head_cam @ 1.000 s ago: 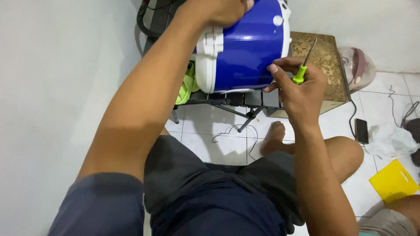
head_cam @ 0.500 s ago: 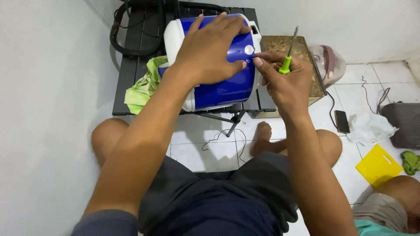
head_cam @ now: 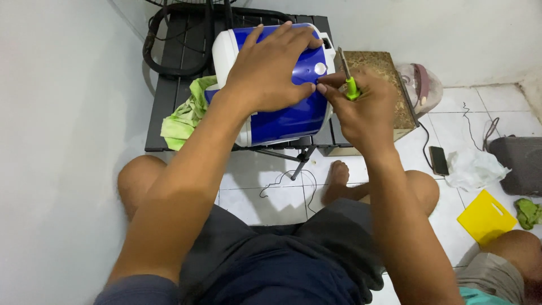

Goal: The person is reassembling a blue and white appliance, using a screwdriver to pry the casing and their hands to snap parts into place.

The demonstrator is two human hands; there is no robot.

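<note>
One blue-and-white appliance (head_cam: 282, 116), one green-handled screwdriver (head_cam: 348, 79), one green cloth (head_cam: 183, 116), one low black slatted bench (head_cam: 169, 85). Two hands at work.

Left hand (head_cam: 271, 68): fingers spread flat, released, palm pressed on the appliance's blue top; gripping nothing. Its thumb tip meets the right-hand fingertips beside a small white round button on the blue shell.

Right hand (head_cam: 364, 110): fingers clenched around the screwdriver, metal shaft sticking up and away above the knuckles, green handle just showing between thumb and forefinger.

Appliance: glossy blue body, white end and trim, lying on its side on the bench, directly under the left fingers and touching the right fingertips. Cloth is bunched just left of the left wrist, against the appliance. Well right of the right hand, on the tiled floor: one dark phone (head_cam: 438, 160), one yellow board (head_cam: 484, 217).
</note>
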